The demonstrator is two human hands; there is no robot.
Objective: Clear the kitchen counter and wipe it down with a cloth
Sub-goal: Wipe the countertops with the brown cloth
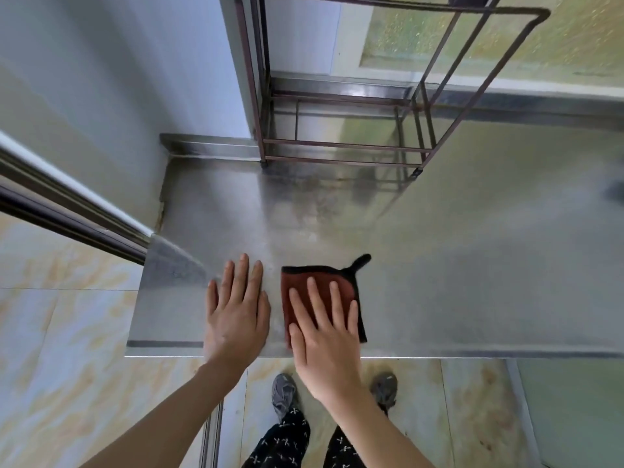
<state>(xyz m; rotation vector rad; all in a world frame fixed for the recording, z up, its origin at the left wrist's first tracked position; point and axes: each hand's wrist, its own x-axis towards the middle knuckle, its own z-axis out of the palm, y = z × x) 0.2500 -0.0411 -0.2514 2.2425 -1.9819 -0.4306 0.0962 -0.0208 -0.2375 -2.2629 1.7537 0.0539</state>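
A folded reddish-brown cloth (pixel 300 285) with black trim and a small hanging loop lies near the front edge of the stainless steel counter (pixel 439 265). My right hand (pixel 326 327) presses flat on the cloth with straight, spread fingers. My left hand (pixel 236 312) rests flat on the bare steel just left of the cloth, fingers straight, holding nothing.
A brown metal wire rack (pixel 344 143) stands at the back of the counter against the window. A wall and a raised steel lip (pixel 206 143) bound the counter's left rear. The counter's left end (pixel 141 298) drops to a tiled floor. A dark object (pixel 614 190) shows at the right edge.
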